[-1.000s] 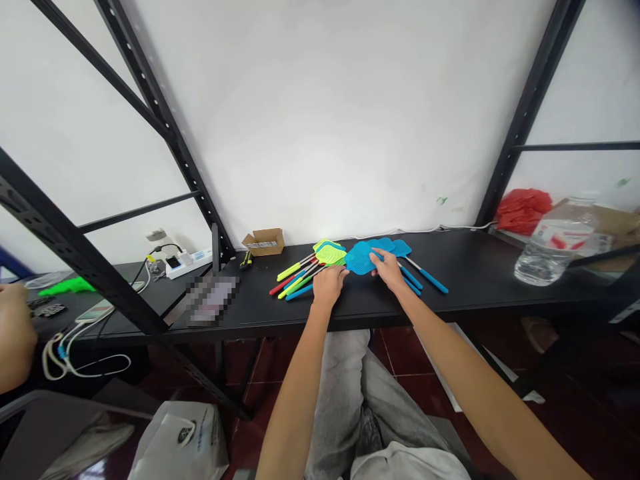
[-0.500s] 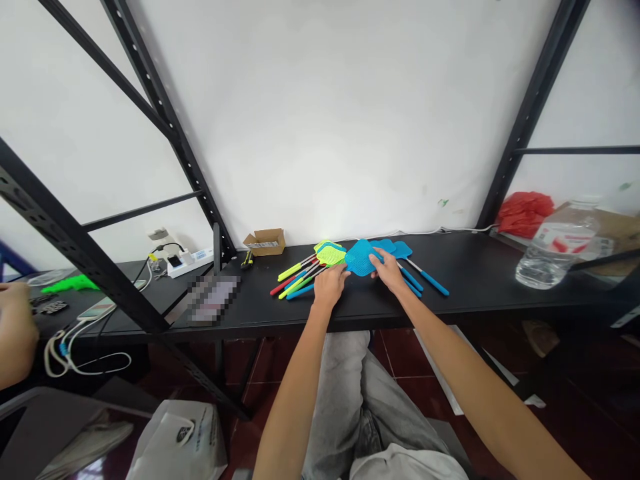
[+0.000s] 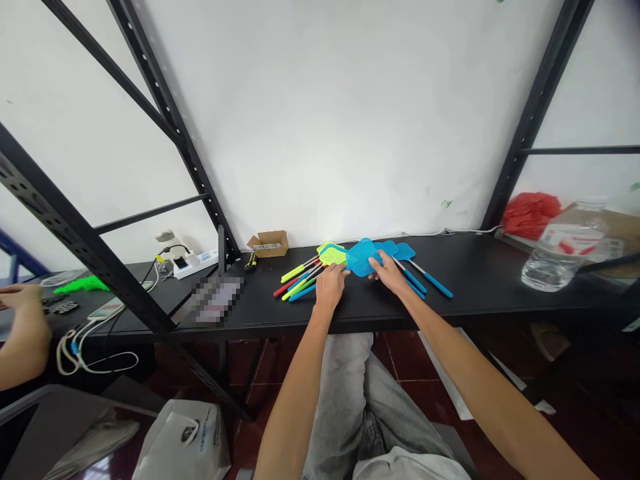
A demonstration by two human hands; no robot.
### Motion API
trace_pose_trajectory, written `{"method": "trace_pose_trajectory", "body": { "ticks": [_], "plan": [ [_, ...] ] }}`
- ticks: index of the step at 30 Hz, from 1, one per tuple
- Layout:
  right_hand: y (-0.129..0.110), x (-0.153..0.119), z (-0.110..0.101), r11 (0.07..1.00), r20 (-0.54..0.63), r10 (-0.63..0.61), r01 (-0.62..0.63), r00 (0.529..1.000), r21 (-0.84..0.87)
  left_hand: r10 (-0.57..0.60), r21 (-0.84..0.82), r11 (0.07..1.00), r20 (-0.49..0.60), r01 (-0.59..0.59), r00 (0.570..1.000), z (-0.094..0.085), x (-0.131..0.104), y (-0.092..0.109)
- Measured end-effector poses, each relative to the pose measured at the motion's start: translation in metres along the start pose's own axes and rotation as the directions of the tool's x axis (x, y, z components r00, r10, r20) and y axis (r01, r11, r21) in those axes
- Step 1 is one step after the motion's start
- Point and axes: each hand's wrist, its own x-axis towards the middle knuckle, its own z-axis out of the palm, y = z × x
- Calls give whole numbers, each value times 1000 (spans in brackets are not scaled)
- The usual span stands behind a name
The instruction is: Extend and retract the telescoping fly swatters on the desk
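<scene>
A blue fly swatter (image 3: 363,257) is held between both hands above the black table. My right hand (image 3: 389,272) pinches the right edge of its perforated head. Closed at the swatter's narrow neck is my left hand (image 3: 331,283), which hides part of the shaft. Beside the left hand lies a bundle of fly swatters with yellow-green heads (image 3: 332,253) and red, yellow and blue handles fanned leftward. Several other blue fly swatters (image 3: 404,251) rest to the right, their handles pointing toward the front right.
Behind the left pile sit a small open cardboard box (image 3: 270,244) and a yellow-black cutter (image 3: 251,262). A large water bottle (image 3: 563,247) and red plastic bag (image 3: 531,215) stand at right. Black shelf posts frame the table (image 3: 475,273). A co-worker's arm (image 3: 25,333) shows at left.
The camera view has shifted slightly, moving the scene a little to the right. Both hands keep hold of the blue fly swatter with almost no visible change.
</scene>
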Motion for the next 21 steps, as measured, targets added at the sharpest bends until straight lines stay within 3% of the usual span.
{"method": "trace_pose_trajectory", "body": {
  "ticks": [4,8,13,18,21],
  "plan": [
    [-3,-2,2,1000,50,11,-9,999,-25,-7,9,1000,-2,7,1000,0,1,-2],
    [-6,-3,5,997,-10,74,-74,997,25,0,17,1000,-1,0,1000,0,0,-2],
    [-2,0,2,988,-94,76,-62,993,141,27,47,998,38,-29,999,-4,-3,6],
    [-9,0,3,944,-276,205,-114,939,310,-131,168,980,122,110,984,-21,-17,12],
    [-23,-10,20,872,-241,279,-140,929,469,-220,179,965,156,192,963,-33,-29,26]
  ]
}}
